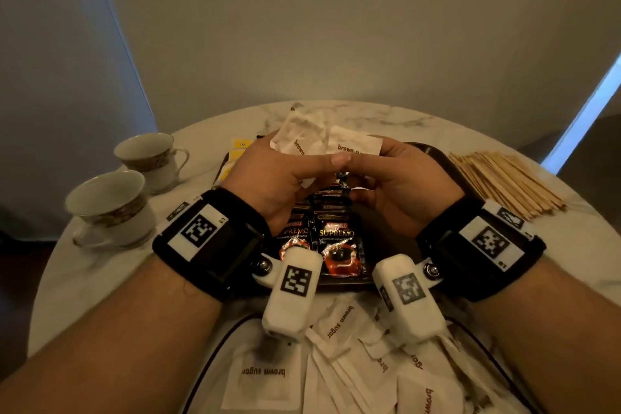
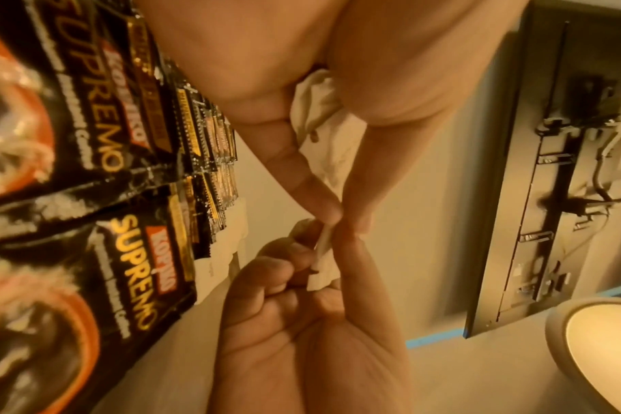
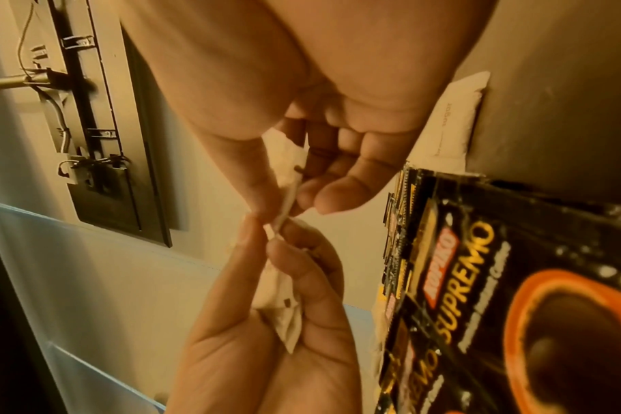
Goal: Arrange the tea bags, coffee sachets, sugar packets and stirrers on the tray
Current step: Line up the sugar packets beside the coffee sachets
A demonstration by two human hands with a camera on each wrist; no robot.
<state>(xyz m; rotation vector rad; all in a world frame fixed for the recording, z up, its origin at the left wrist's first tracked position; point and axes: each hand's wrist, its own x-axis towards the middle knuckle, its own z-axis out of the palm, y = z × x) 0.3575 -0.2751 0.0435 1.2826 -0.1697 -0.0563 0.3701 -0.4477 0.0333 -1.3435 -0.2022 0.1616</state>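
Note:
Both hands hover over the dark tray [image 1: 437, 156], thumbs touching. My left hand [image 1: 319, 166] pinches a few crumpled white brown sugar packets [image 1: 300, 139]. My right hand [image 1: 368, 168] pinches another sugar packet [image 1: 356, 144] next to them. In the left wrist view the left hand [image 2: 337, 215] grips its packets [image 2: 319, 117], and the right hand's packet [image 2: 323, 270] meets them at the fingertips. Black coffee sachets [image 1: 336, 239] lie overlapped in rows on the tray. Yellow tea bags [image 1: 239, 149] sit at the tray's far left. Wooden stirrers [image 1: 504, 181] are piled on the table to the right.
Several loose brown sugar packets [image 1: 336, 363] are scattered on the round marble table [image 1: 84, 279] at its near edge. Two teacups [image 1: 114, 205] stand on the left. A dark cable [image 1: 215, 346] loops near the front. A wall stands close behind the table.

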